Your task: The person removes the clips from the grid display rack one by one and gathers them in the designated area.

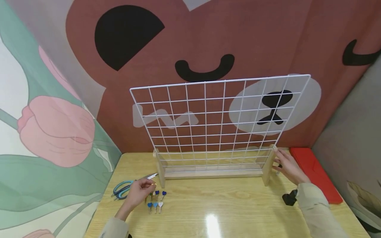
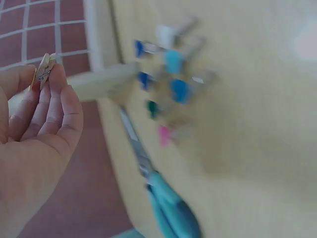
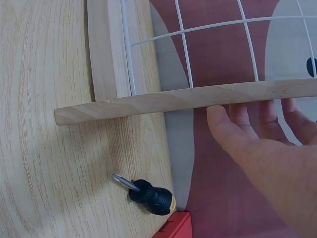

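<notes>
Your left hand (image 2: 34,144) is raised palm-up, pinching a small wooden clip (image 2: 43,69) above the coloured clips (image 1: 155,200) on the table (image 1: 226,205). Farther back, your right hand (image 3: 262,144) rests relaxed, fingers straight against the grid stand's wooden foot (image 3: 188,101).

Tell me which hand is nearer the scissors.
Left. The left hand pinches a small clip just right of the scissors, beside the heart clips. The right hand is across the table, touching the right wooden foot of the grid stand.

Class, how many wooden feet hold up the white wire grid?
2: the left wooden foot, near the teal-handled scissors; the right wooden foot, against the right hand.
</notes>
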`<state>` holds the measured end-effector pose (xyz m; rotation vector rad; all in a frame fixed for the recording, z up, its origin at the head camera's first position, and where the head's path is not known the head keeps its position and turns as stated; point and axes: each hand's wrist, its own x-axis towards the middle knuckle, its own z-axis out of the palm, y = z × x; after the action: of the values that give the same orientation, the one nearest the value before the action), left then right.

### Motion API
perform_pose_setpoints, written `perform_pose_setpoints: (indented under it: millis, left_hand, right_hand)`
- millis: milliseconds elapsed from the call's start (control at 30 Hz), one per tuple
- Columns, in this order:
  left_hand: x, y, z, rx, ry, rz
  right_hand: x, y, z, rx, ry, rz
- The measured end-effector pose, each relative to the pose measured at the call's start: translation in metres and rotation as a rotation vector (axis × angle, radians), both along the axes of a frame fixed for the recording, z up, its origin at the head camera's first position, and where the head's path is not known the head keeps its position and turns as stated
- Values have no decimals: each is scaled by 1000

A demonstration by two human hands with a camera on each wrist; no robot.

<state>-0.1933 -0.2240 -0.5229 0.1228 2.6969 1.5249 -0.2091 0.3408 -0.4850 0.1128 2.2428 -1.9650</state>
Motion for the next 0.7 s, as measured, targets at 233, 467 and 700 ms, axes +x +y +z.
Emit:
perform_pose_setpoints:
  millis: [233, 467, 700]
  left_hand:
    - [17, -25, -28, -102, -36, 69]
    - [29, -43, -42, -165, -110, 88]
    - [36, -48, -57, -271, -147, 115]
  right_hand:
    - [0, -1, -1, -2, -1, -5]
    - [0, -1, 1, -11, 7, -2]
    - [-1, -1, -1, -10, 6, -1]
